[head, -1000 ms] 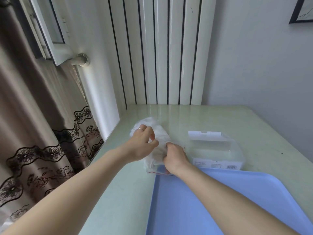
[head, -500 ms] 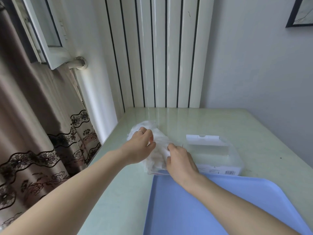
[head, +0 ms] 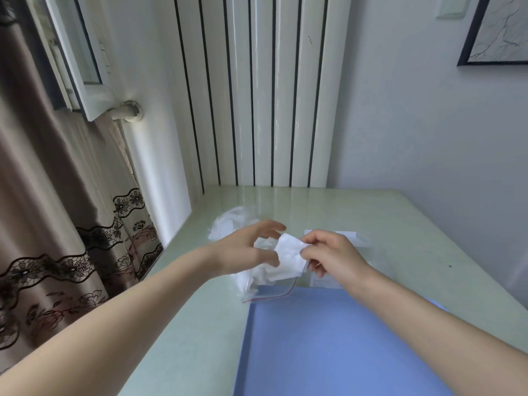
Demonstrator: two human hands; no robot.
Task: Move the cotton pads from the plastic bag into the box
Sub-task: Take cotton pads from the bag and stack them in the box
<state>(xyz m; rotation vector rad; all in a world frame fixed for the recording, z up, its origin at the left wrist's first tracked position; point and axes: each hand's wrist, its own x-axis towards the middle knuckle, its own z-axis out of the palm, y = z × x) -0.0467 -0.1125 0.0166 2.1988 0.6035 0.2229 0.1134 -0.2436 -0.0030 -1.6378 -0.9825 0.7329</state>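
head view:
right hand (head: 333, 257): fingers curled, thumb and fingertips pinching one white pad (head: 290, 260) by its right edge. Held up off the bench, between the two hands.
left hand (head: 247, 250): fingers spread and loosely extended, gripping nothing. Thumb tip sits at the pad's left edge; contact or not, cannot tell. Hand hovers over the bag.
pad: square, white, slightly tilted, lifted clear of the bag mouth. Overlaps the bag in this view.
bag (head: 257, 281): clear plastic with a red zip line along its near edge, lying on the bench just left of the box and touching the tray's far-left corner. Mouth faces the camera, looks open. More white pads bunched inside; count not readable.
box (head: 347, 237): clear plastic, mostly hidden behind the right hand. White lid flap visible at its far edge, label strip visible on its near side under the wrist. Contents not visible.
tray (head: 328, 347): blue, flat, nearest the camera, right forearm crossing above it. Its far edge is just beside the box and bag.
bench (head: 400, 218): pale green, glossy, carries bag, box and tray.
radiator (head: 257, 95): white vertical panels against the wall behind the bench.
curtain (head: 43, 224): brown with dark lace trim, far left.
frame (head: 497, 30): dark-edged picture, top right on the wall.
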